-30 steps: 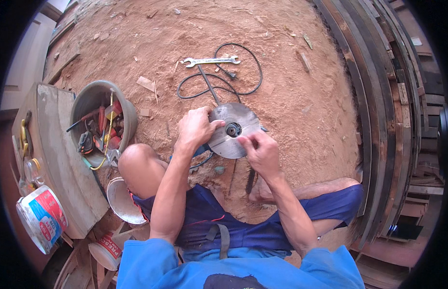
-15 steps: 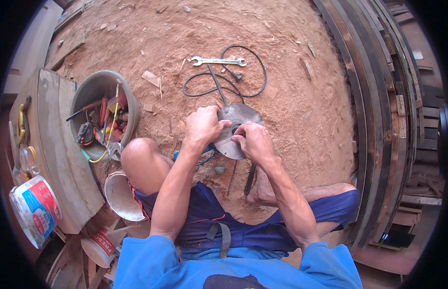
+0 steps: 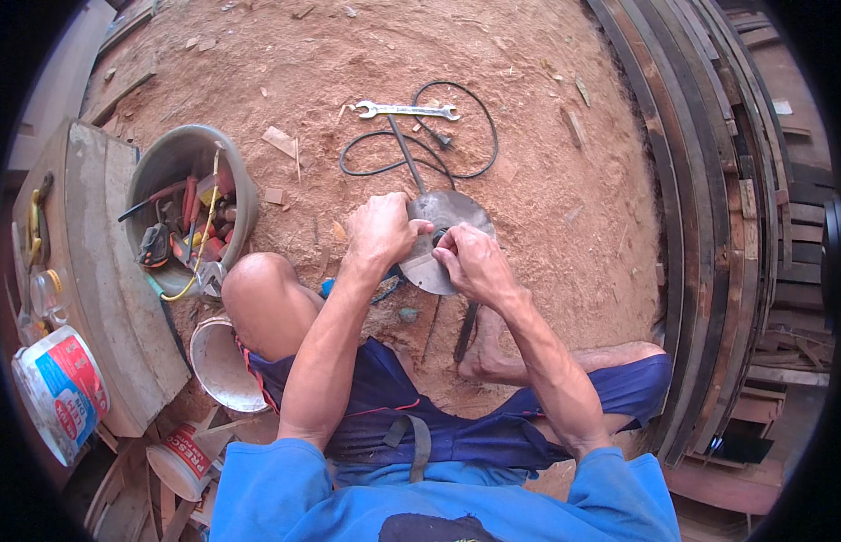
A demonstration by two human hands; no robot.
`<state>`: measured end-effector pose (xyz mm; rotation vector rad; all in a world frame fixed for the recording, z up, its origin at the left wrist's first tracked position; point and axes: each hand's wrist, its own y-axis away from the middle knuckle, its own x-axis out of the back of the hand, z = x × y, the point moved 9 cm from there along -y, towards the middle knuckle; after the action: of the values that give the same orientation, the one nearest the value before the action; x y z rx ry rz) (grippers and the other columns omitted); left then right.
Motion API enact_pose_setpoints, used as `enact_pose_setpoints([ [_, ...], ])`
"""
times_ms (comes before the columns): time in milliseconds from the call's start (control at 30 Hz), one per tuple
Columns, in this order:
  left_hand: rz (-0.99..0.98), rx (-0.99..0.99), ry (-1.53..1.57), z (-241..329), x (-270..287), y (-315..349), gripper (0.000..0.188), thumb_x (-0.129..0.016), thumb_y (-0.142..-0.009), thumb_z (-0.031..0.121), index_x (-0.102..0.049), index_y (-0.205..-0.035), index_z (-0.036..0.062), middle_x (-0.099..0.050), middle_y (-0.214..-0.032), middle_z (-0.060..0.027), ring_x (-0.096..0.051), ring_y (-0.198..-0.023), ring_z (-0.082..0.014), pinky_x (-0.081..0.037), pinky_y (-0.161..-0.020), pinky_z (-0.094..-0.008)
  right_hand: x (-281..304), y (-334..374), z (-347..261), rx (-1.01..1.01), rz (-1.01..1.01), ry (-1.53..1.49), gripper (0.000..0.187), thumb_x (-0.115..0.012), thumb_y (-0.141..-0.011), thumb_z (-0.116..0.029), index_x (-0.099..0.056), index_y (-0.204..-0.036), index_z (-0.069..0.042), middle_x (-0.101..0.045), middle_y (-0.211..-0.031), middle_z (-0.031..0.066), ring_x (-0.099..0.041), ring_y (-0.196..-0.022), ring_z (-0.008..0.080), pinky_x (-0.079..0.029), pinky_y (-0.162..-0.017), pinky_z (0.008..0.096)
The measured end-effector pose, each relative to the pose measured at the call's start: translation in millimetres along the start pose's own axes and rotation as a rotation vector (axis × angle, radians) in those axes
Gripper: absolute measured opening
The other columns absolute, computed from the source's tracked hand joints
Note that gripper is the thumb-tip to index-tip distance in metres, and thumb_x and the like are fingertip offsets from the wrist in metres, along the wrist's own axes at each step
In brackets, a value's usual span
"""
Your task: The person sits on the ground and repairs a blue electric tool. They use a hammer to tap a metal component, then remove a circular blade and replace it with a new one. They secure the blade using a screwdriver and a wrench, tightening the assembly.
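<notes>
Between my knees is a round grey metal disc [image 3: 429, 274] that looks like a saw blade. My left hand [image 3: 382, 233] is closed on its left edge, with the thumb lying over the face. At the centre, my right hand [image 3: 474, 262] pinches a small dark round piece [image 3: 439, 236], perhaps a nut or washer; the fingers partly cover it. Some blue material [image 3: 384, 287] shows below and left of the disc. Beyond it, a silver open-ended wrench [image 3: 408, 111] rests across a dark rod [image 3: 404, 149] that runs toward the disc.
A looped black cord with a plug [image 3: 494, 135] lies on the sawdust-covered ground. To the left stand a grey bucket of tools [image 3: 249, 194], a wooden plank bench [image 3: 99, 271], a white tub [image 3: 226, 361] and a labelled bucket [image 3: 63, 393]. Stacked boards [image 3: 700, 226] line the right side.
The whole view has shifted slightly. Both hands stay at the disc, with the right fingers turned a little at its centre.
</notes>
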<state>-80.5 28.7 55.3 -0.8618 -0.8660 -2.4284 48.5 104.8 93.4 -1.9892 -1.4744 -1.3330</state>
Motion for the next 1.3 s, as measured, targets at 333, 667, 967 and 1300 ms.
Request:
enact_pose_setpoints([
  [333, 0.006, 0.003, -0.018, -1, 0, -1, 0.046, -0.080, -0.082, 0.048, -0.075, -0.103, 0.0070, -0.075, -0.102, -0.0200, -0.071, -0.101, -0.0391, -0.055, -0.086, -0.0497, 62, 30, 81, -0.127, 0.527, -0.769, 0.019, -0.068, -0.099, -0.018, -0.060, -0.106, -0.003, -0.071, -0.109, 0.0153, -0.070, -0.099, 0.0307, -0.057, -0.088, 0.0425],
  [667, -0.017, 0.032, 0.005, 1, 2, -1, 0.048, -0.080, -0.081, 0.048, -0.076, -0.107, 0.0085, -0.075, -0.106, -0.0182, -0.072, -0.103, -0.0343, -0.055, -0.088, -0.0459, 0, 20, 137, -0.414, 0.246, -0.924, 0.033, -0.071, -0.098, -0.023, -0.072, -0.120, 0.001, -0.077, -0.105, 0.0117, -0.070, -0.098, 0.0171, -0.055, -0.090, 0.0319],
  [967, -0.034, 0.030, -0.023, 2, 2, -2, 0.048, -0.081, -0.081, 0.048, -0.075, -0.108, 0.0077, -0.075, -0.106, -0.0183, -0.072, -0.102, -0.0341, -0.054, -0.088, -0.0463, 28, 17, 131, -0.431, 0.146, -0.491, 0.035, -0.076, -0.088, -0.029, -0.077, -0.103, 0.002, -0.078, -0.092, 0.0150, -0.073, -0.086, 0.0205, -0.056, -0.078, 0.0347],
  [1300, -0.029, 0.039, -0.045, 4, 3, 1, 0.048, -0.079, -0.083, 0.047, -0.073, -0.106, 0.0048, -0.075, -0.105, -0.0189, -0.071, -0.103, -0.0367, -0.054, -0.088, -0.0481, 25, 2, 135, -0.442, -0.092, -0.416, 0.038, -0.072, -0.092, -0.033, -0.076, -0.102, 0.003, -0.075, -0.090, 0.0125, -0.069, -0.085, 0.0190, -0.055, -0.078, 0.0350],
])
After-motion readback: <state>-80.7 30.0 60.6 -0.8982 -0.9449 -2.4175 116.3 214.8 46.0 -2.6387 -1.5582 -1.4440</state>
